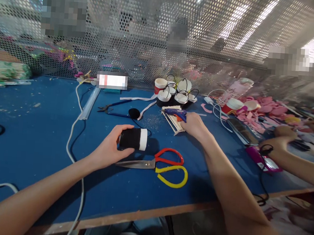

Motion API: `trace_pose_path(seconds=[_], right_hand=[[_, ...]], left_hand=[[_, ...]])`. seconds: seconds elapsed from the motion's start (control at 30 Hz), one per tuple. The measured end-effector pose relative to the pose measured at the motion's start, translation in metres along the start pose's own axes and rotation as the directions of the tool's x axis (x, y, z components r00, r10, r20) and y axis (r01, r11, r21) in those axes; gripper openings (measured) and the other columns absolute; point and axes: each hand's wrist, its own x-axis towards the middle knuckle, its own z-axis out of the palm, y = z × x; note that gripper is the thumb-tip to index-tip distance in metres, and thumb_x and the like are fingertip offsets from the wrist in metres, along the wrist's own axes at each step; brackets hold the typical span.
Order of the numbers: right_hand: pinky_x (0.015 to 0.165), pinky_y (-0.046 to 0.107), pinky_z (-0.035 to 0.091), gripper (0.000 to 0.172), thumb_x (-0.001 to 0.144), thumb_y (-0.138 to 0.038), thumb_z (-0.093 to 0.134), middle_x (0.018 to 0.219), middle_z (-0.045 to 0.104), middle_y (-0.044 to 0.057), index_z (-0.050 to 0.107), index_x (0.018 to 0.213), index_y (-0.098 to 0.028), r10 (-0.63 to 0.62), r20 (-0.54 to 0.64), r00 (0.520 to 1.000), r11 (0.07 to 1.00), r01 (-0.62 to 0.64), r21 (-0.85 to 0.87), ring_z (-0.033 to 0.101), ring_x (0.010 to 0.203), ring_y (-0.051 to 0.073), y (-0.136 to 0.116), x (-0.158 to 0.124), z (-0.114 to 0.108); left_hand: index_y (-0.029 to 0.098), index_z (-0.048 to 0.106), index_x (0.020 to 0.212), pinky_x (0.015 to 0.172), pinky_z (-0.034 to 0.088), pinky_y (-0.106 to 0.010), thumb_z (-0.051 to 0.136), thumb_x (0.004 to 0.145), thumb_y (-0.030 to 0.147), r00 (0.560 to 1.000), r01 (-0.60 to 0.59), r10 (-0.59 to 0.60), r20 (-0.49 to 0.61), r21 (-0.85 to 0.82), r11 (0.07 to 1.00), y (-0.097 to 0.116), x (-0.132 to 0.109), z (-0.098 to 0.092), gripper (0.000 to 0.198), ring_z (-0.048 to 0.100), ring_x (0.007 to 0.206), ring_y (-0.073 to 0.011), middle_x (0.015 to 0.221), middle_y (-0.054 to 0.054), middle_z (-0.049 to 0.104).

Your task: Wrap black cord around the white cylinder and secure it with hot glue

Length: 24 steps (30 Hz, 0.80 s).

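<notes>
My left hand [116, 145] is closed around a small cup [130, 138] wrapped in black, its white rim facing right; the cup is tipped on its side above the table. My right hand [195, 125] grips a blue glue gun [174, 113] with an orange trigger, which is over a small rack of pale sticks [174, 124]. Scissors [149, 164] with one red and one yellow handle lie just below the cup. Beyond it are blue-handled pliers [117, 105] and a black round piece [134, 113] beside a white strip [147, 109].
Several cups [184, 86] with thin black handles cluster at the back by the perforated metal screen [140, 41]. A white cord [71, 136] crosses the left side. Pink scraps [267, 109], a phone [242, 130] and a co-worker's arm [291, 159] are at right.
</notes>
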Motion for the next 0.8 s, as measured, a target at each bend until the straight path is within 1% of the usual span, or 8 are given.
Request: trace_pose_path(seconds=[0.2,0.3,0.37,0.47,0.53,0.57,0.67,0.8], right_hand=[[0.075,0.034,0.043,0.039,0.074,-0.022,0.049,0.097,0.062,0.022,0.055,0.107,-0.002,0.082,-0.034,0.996,0.995,-0.08,0.062,0.059,0.09,0.028,-0.002,-0.001,0.005],[0.074,0.036,0.044,0.048,0.07,-0.024,0.056,0.097,0.063,0.018,0.049,0.113,-0.005,0.161,-0.147,0.976,0.961,-0.12,0.251,0.06,0.088,0.028,0.002,-0.001,0.008],[0.074,0.035,0.045,0.049,0.063,-0.022,0.062,0.099,0.063,0.015,0.051,0.109,-0.008,0.178,-0.201,0.963,0.889,-0.07,0.452,0.06,0.088,0.027,0.0,-0.005,0.006],[0.06,0.029,0.046,0.036,0.063,-0.022,0.061,0.086,0.065,0.007,0.056,0.097,-0.013,0.075,-0.082,0.994,0.706,0.005,0.708,0.061,0.073,0.02,-0.013,-0.023,-0.01],[0.047,0.025,0.042,0.02,0.068,-0.029,0.059,0.062,0.061,0.002,0.058,0.08,-0.013,-0.002,0.093,0.996,0.677,-0.067,0.732,0.056,0.054,0.015,-0.025,-0.041,-0.025],[0.045,0.025,0.041,0.022,0.07,-0.034,0.058,0.054,0.057,0.0,0.058,0.073,-0.013,-0.033,0.116,0.993,0.69,-0.062,0.721,0.053,0.048,0.013,-0.032,-0.05,-0.033],[0.046,0.025,0.045,0.025,0.071,-0.038,0.061,0.057,0.059,0.001,0.061,0.075,-0.013,-0.149,0.089,0.985,0.657,0.031,0.754,0.053,0.048,0.012,-0.048,-0.074,-0.045],[0.049,0.025,0.05,0.027,0.073,-0.034,0.061,0.077,0.067,0.005,0.064,0.09,-0.014,-0.185,0.077,0.98,0.555,0.039,0.831,0.057,0.053,0.011,-0.058,-0.09,-0.038]], left_hand=[[0.024,0.038,0.124,0.08,0.048,-0.035,0.064,0.072,0.025,0.999,-0.033,0.033,-0.006,-0.006,0.999,-0.004,0.002,0.0,0.058,0.055,0.095,-0.021,0.113,-0.007,0.051],[0.026,0.042,0.121,0.08,0.048,-0.034,0.068,0.07,0.025,0.997,-0.07,0.071,-0.037,0.014,0.997,-0.006,0.002,0.0,0.057,0.054,0.097,-0.0214,0.114,-0.006,0.05],[0.027,0.043,0.12,0.077,0.049,-0.032,0.069,0.069,0.025,0.994,-0.095,0.095,-0.044,0.001,0.995,-0.008,0.003,0.0,0.057,0.054,0.098,-0.0213,0.114,-0.005,0.049],[0.028,0.044,0.119,0.076,0.05,-0.03,0.069,0.07,0.026,0.99,-0.134,0.133,-0.045,-0.025,0.991,-0.011,0.003,0.0,0.055,0.052,0.101,-0.021,0.115,-0.005,0.047],[0.028,0.044,0.12,0.078,0.049,-0.031,0.07,0.07,0.027,0.988,-0.144,0.142,-0.051,-0.038,0.989,-0.012,0.004,0.0,0.055,0.051,0.103,-0.0212,0.115,-0.005,0.047],[0.027,0.044,0.12,0.079,0.049,-0.031,0.07,0.07,0.028,0.989,-0.14,0.137,-0.054,-0.052,0.989,-0.013,0.005,0.0,0.057,0.051,0.103,-0.0216,0.115,-0.005,0.047],[0.026,0.043,0.122,0.081,0.049,-0.033,0.069,0.072,0.03,0.994,-0.109,0.104,-0.044,-0.14,0.984,-0.015,0.006,0.0,0.056,0.051,0.105,-0.0221,0.115,-0.007,0.048],[0.023,0.044,0.121,0.082,0.048,-0.032,0.062,0.078,0.029,0.994,-0.106,0.098,-0.047,-0.187,0.977,-0.017,0.006,0.001,0.047,0.052,0.103,-0.0208,0.113,-0.008,0.05]])
